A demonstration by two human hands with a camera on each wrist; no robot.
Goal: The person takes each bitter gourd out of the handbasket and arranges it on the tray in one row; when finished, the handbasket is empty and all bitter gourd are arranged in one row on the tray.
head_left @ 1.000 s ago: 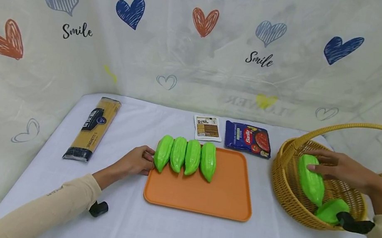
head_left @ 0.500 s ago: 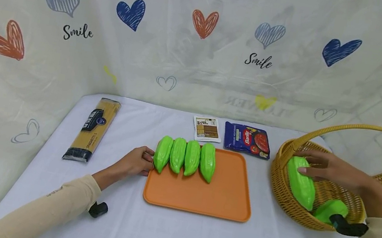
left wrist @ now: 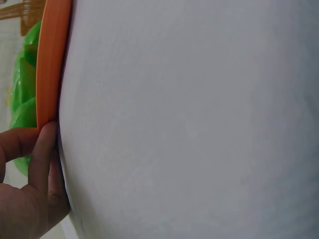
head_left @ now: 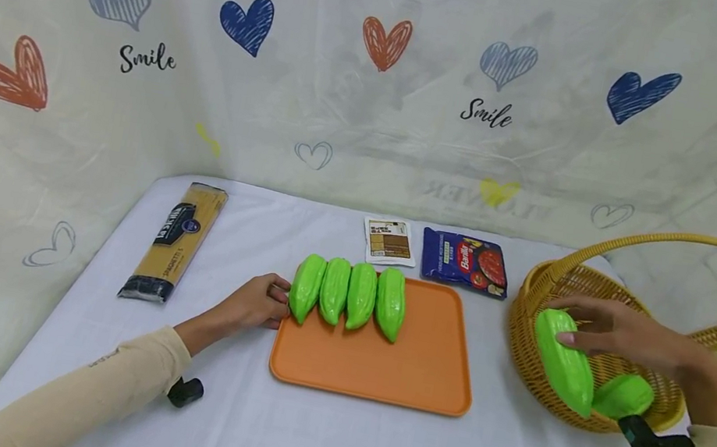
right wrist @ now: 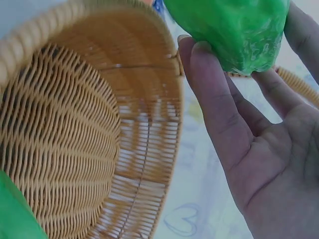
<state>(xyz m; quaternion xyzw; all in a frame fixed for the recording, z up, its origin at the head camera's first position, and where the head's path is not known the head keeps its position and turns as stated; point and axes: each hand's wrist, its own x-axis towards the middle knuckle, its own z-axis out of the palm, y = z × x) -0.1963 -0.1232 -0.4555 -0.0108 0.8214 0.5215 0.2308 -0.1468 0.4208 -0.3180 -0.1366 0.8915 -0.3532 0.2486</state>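
Observation:
In the head view my right hand (head_left: 631,336) grips a green ridged, pointed vegetable (head_left: 564,362) over the left part of a wicker basket (head_left: 523,346). The right wrist view shows this vegetable (right wrist: 234,30) between thumb and fingers, above the basket's rim (right wrist: 174,99). A second green vegetable (head_left: 624,396) lies inside the basket. At the left side of an orange tray (head_left: 370,368), my left hand (head_left: 256,301) pinches the rim, as the left wrist view shows with the fingers (left wrist: 42,149) on the tray edge (left wrist: 52,59). Several matching vegetables (head_left: 334,291) lie in a row along the tray's far side.
A spaghetti pack (head_left: 173,244) lies at the table's left. Behind the tray are a small white-and-brown packet (head_left: 391,243) and a blue Barilla pouch (head_left: 466,262). The basket's tall handle (head_left: 683,238) arches behind my right hand. A patterned sheet (head_left: 376,116) hangs behind the table.
My right hand has carried its vegetable leftward and toward the basket's near rim in the head view. My left hand, the tray and the row on it stay put.

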